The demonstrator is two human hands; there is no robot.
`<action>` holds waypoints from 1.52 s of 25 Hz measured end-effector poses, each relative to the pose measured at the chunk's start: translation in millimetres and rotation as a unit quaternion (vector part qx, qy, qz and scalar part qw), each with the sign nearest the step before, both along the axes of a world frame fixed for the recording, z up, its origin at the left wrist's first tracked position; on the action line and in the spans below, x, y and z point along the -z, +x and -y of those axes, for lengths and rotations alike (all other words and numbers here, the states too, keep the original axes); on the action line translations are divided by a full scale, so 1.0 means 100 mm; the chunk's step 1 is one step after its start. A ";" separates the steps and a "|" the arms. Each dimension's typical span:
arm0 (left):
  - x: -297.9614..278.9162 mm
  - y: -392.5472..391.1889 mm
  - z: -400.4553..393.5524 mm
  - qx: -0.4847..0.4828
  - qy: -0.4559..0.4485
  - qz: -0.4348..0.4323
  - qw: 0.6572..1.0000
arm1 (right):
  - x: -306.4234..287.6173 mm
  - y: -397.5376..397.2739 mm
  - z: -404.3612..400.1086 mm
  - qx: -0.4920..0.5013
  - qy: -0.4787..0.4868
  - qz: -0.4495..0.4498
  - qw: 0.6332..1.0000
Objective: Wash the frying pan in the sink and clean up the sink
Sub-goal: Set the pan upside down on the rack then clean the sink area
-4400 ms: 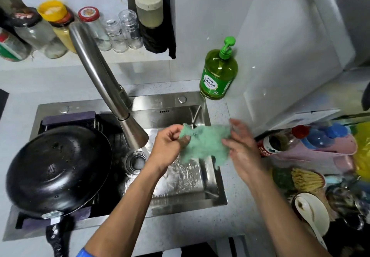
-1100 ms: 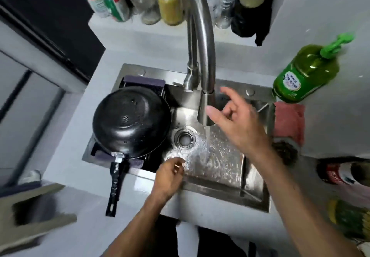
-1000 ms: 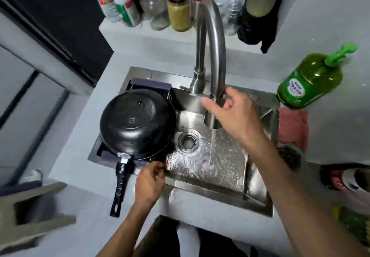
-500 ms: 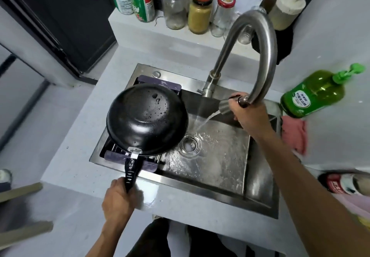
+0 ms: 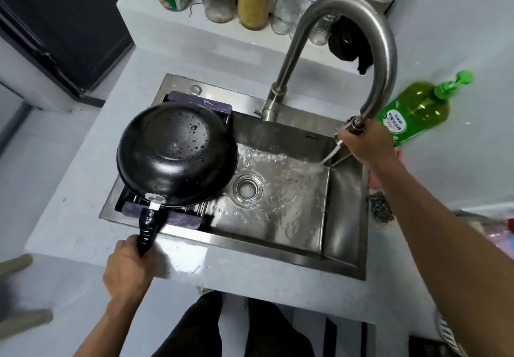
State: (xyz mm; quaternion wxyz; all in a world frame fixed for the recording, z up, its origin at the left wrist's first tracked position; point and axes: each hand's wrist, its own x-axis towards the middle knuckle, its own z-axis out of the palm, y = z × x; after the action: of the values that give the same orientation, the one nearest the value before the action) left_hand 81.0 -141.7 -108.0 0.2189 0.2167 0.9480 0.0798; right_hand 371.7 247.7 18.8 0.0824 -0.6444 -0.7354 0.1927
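Grey worktop point(image 5: 194, 59) w/ a steel sink point(image 5: 345, 217) set in it; shelf at the back edge carries jars point(image 5: 254, 0) & bottles. Only one view, head cam, so all from that.

Frying pan point(image 5: 178, 153) sits upside down on a purple drain rack point(image 5: 200, 103) across the sink's left end, wet black base up, handle point(image 5: 148, 228) poking over the sink's front rim. My left hand point(image 5: 126, 269) has fingers wrapped round the handle's end, at the worktop's front edge. Right hand point(image 5: 364, 145) grips the faucet point(image 5: 370, 50) spray head point(image 5: 353, 125), pulled toward the sink's back right corner; water jet hits the basin floor there & sheets toward the drain point(image 5: 247, 187). Green soap bottle point(image 5: 414, 109) stands on the worktop just right of that hand; dark scrubber point(image 5: 379, 210) lies on the worktop at the sink's right rim.

Looks like the sink rinse step, pan apparently done, tho I can't see its inside.

Risks, imo:
- jet angled shallow near the right wall → spray could jump the rim onto worktop & soap bottle.
- pan only resting on the rack; a tug on the handle w/ one hand could tip or slide it into the basin, esp. wet.
- front rim & worktop look wet → grip on handle may slip.
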 end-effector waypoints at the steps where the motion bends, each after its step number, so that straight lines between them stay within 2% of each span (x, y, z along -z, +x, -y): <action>1: 0.00 0.03 0.00 0.004 0.002 -0.022 1.000 | -0.01 0.04 -0.03 -0.009 -0.006 0.003 1.000; 2: -0.01 0.07 -0.01 0.023 0.015 -0.053 0.998 | -0.03 0.07 -0.04 -0.016 -0.014 0.008 1.000; 4: -0.05 0.27 -0.07 0.132 0.066 -0.083 0.986 | -0.04 0.13 -0.04 -0.027 -0.034 0.031 0.999; 6: -0.06 0.55 -0.17 0.261 0.068 -0.046 0.962 | -0.03 0.25 0.01 -0.028 -0.057 0.080 0.995; 7: -0.03 0.66 -0.22 0.292 0.042 -0.016 0.955 | 0.00 0.31 0.03 -0.030 -0.059 0.105 0.992; 9: 0.05 0.77 -0.37 0.272 -0.005 0.014 0.962 | 0.06 0.39 0.13 -0.041 -0.080 0.127 0.988; 13: 0.14 0.74 -0.51 0.248 -0.086 0.043 0.964 | -0.01 0.38 0.44 -0.094 -0.161 0.115 0.976; 15: 0.14 0.74 -0.52 0.235 -0.077 0.072 0.966 | 0.04 0.34 0.54 -0.112 -0.199 0.072 0.971; 19: 0.14 0.77 -0.57 0.230 -0.090 0.089 0.965 | 0.28 0.09 0.68 -0.084 -0.252 -0.063 0.962; 24: 0.19 0.75 -0.54 0.219 -0.085 0.087 0.968 | 0.49 -0.45 0.91 -0.015 -0.250 -0.220 0.943; 29: 0.18 0.76 -0.55 0.223 -0.079 0.082 0.968 | 0.43 -0.63 0.88 -0.048 -0.235 -0.211 0.948; 38: 0.06 0.76 -0.55 0.224 -0.087 0.092 0.966 | 0.41 -0.67 0.84 -0.048 -0.224 -0.223 0.948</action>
State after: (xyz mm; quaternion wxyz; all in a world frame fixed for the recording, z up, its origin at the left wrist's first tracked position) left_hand 156.8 -86.5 -114.2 0.3355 0.3951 0.8545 -0.0349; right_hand 305.2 164.0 -22.5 0.0891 -0.5506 -0.6662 0.4949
